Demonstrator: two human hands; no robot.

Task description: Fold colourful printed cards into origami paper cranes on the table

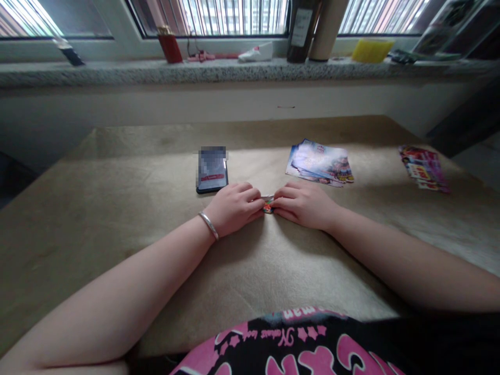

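Both hands meet over the middle of the table. My left hand (237, 207), with a silver bangle at the wrist, has its fingers closed on the left end of a small colourful piece of printed paper (267, 205). From the other side, my right hand (303, 204) pinches the right end of it. Only a narrow orange, green and white strip shows between the fingertips; the rest is hidden. Just beyond my left hand lies a phone (212, 169). Past my right hand is a fanned stack of printed picture sheets (321, 162).
The table (117, 219) has a tan cover. Several pink and red printed packets (424, 167) lie at its right. Along the granite windowsill (219, 74) stand a red bottle (170, 46), a dark bottle (302, 31) and a yellow block (372, 50).
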